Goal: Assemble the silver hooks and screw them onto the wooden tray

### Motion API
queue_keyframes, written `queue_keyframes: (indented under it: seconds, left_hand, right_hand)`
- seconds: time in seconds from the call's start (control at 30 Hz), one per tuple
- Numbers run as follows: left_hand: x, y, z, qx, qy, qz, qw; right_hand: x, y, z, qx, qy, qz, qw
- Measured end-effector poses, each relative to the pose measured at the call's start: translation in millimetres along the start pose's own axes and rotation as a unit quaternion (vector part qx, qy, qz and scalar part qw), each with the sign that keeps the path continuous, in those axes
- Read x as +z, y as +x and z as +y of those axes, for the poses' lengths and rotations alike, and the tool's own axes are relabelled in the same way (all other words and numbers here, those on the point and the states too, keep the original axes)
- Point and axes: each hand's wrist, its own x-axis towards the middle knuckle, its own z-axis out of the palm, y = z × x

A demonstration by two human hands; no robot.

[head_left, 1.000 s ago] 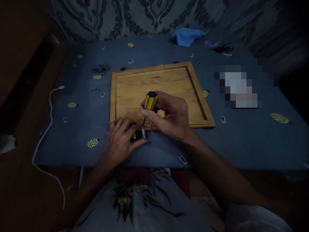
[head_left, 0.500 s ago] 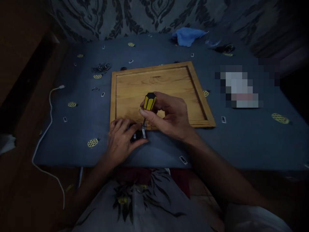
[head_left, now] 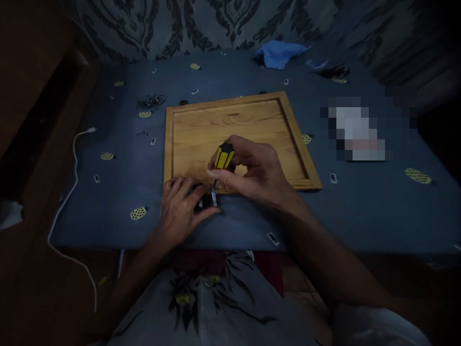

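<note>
My right hand (head_left: 257,170) is closed around a screwdriver (head_left: 224,156) with a yellow and black grip. Its shaft points down at a silver metal end of a black handle (head_left: 213,196) on the near edge of a wooden tray (head_left: 230,126). Over that handle lies my left hand (head_left: 182,206), fingers curled on the tray's near left corner and thumb stretched along the front. Much of the handle is hidden under those fingers, and the screwdriver's tip is too small to make out.
Left of the tray are several small screws (head_left: 142,133) and a tangle of dark metal pieces (head_left: 151,101). A white cable (head_left: 75,168) runs down the left side. At the back lies a blue cloth (head_left: 281,54); a blurred-out pale object (head_left: 356,129) sits right.
My right hand has turned slightly, and the screwdriver's grip has shifted a little lower and rotated. My left hand and the tray have stayed in place.
</note>
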Motion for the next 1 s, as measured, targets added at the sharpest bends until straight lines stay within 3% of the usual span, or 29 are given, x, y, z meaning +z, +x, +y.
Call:
queue_keyframes:
  seconds: [0.2,0.57,1.0]
  left_hand:
    - [-0.2,0.5,0.6,0.006,0.004,0.004,1.0]
    - [0.6,0.6,0.4,0.011,0.011,0.011,1.0]
    - [0.7,0.3,-0.2,0.012,0.01,0.01,1.0]
  right_hand:
    - [3.9,-1.1,-1.2,0.048,0.066,0.001,0.997]
    - [1.8,-1.1,-2.4,0.062,0.095,-0.007,0.993]
    - [0.4,-2.3,-1.4,0.039,0.028,-0.004,0.999]
